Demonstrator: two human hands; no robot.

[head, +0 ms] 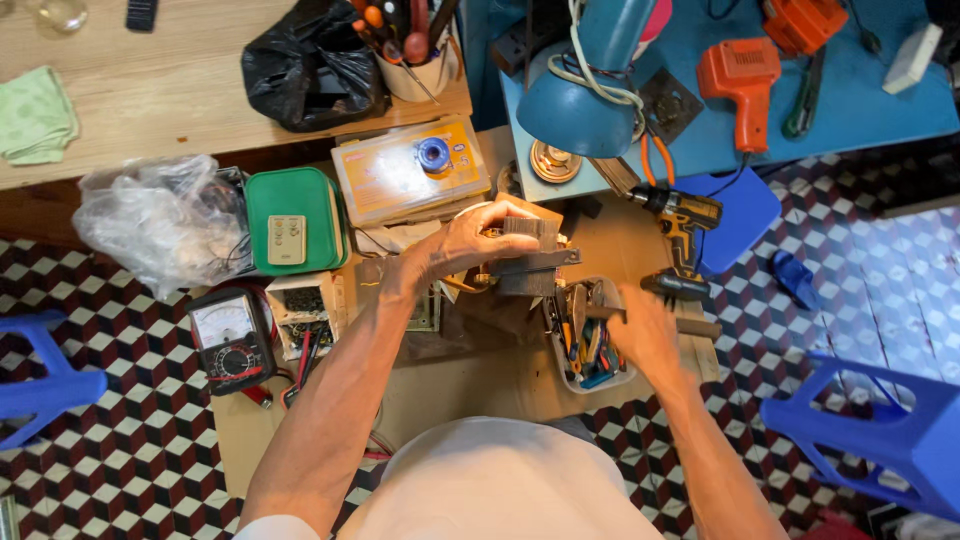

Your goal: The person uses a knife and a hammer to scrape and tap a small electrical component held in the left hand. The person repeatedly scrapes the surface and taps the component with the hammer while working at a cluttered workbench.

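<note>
My left hand (pixel 470 240) grips a dark, blocky metal part (pixel 530 258) with a flat plate sticking out, held above a low wooden work board (pixel 470 385). My right hand (pixel 645 330) reaches into a small white tray of hand tools (pixel 585 340) just right of the block; its fingers are blurred and lie among the tools, so what they hold is unclear. A cordless drill (pixel 680 235) stands right behind that hand.
A blue desk lamp (pixel 585 85) hangs over the board. To the left sit an analog multimeter (pixel 232 340), a green case (pixel 293 220), a parts box (pixel 410 170) and plastic bags. An orange tool (pixel 742 85) lies on the blue table. Blue plastic stools (pixel 880 430) stand at both sides.
</note>
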